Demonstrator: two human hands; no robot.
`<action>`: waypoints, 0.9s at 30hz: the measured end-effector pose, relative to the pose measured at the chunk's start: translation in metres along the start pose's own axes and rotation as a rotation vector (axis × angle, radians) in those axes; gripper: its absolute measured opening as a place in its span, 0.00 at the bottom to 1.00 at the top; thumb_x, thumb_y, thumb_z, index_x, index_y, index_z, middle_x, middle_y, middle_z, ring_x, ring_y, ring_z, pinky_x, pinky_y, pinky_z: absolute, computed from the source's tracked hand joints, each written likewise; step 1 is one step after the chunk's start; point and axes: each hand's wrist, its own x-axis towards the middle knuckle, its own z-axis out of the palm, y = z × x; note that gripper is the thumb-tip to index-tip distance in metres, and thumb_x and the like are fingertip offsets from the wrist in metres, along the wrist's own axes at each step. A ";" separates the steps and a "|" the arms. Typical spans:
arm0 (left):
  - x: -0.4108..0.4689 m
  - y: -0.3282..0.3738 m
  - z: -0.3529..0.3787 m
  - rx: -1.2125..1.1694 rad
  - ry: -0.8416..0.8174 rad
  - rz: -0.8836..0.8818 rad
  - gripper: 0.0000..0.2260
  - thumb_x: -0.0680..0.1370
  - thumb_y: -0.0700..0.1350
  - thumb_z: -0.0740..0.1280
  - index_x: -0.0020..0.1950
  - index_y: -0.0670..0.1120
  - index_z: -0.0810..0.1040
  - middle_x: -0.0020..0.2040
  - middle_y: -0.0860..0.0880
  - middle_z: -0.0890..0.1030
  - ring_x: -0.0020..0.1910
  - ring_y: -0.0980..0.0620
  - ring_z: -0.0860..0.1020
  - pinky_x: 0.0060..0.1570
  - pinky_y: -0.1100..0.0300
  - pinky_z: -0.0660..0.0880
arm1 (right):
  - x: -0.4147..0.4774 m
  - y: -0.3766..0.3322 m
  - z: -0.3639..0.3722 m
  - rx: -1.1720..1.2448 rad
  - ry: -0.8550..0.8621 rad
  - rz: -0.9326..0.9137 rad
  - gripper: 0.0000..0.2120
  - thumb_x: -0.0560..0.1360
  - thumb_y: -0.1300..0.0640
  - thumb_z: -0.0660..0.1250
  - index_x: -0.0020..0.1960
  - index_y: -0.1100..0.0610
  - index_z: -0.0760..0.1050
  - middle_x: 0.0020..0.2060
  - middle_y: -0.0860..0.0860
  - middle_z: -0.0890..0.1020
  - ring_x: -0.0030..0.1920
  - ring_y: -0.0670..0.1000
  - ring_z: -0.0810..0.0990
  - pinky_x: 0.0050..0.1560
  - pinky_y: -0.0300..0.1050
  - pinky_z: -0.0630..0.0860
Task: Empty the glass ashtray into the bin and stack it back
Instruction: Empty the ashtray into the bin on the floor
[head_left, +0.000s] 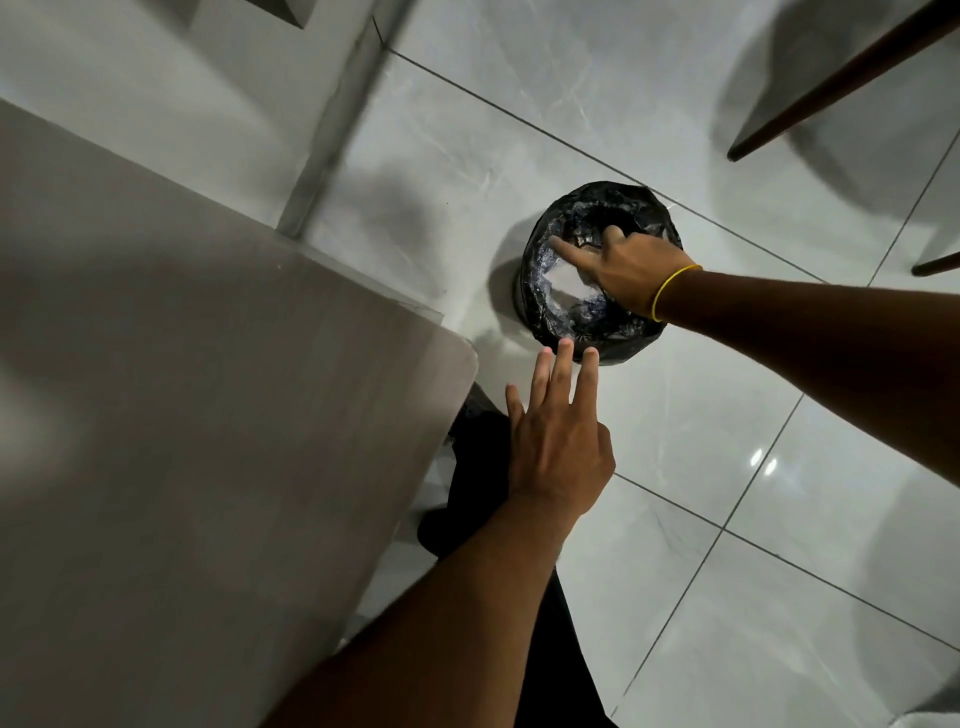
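While the view looked straight down, pale glossy floor tiles (779, 519) with dark grout lines filled the room's right side, and a grey table (182, 415) with a rounded corner filled the left. A small round bin (540, 306) lined with a black bag stood on the tiles just past that corner. The right hand (631, 273) (a yellow band (670, 288) on its wrist) reached over the bin's mouth, forefinger stretched out; something pale and glassy beneath it may have been the ashtray (566, 278), but whether the fingers gripped it could not be told. The left hand (556, 441) hovered flat near the bin, fingers spread, holding nothing. Dark chair legs (831, 83) crossed the upper right.
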 end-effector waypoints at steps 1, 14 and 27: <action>-0.001 0.000 0.001 0.001 -0.004 0.001 0.36 0.82 0.44 0.64 0.87 0.50 0.50 0.89 0.46 0.49 0.87 0.45 0.46 0.80 0.31 0.54 | 0.000 -0.001 0.000 -0.037 -0.009 -0.005 0.28 0.86 0.63 0.57 0.85 0.57 0.57 0.51 0.65 0.78 0.36 0.63 0.83 0.25 0.51 0.71; -0.001 0.005 -0.003 -0.017 0.001 0.026 0.38 0.81 0.43 0.67 0.87 0.50 0.51 0.89 0.46 0.47 0.87 0.45 0.44 0.80 0.31 0.53 | -0.007 -0.006 -0.015 0.395 0.027 0.299 0.25 0.83 0.59 0.64 0.79 0.57 0.65 0.57 0.70 0.78 0.50 0.74 0.84 0.46 0.62 0.81; -0.032 0.098 -0.177 0.124 0.332 0.178 0.35 0.82 0.51 0.61 0.87 0.49 0.51 0.89 0.46 0.48 0.87 0.46 0.45 0.82 0.39 0.48 | -0.216 -0.021 -0.182 1.984 0.472 1.067 0.15 0.78 0.73 0.65 0.59 0.63 0.86 0.35 0.63 0.81 0.23 0.55 0.76 0.28 0.44 0.81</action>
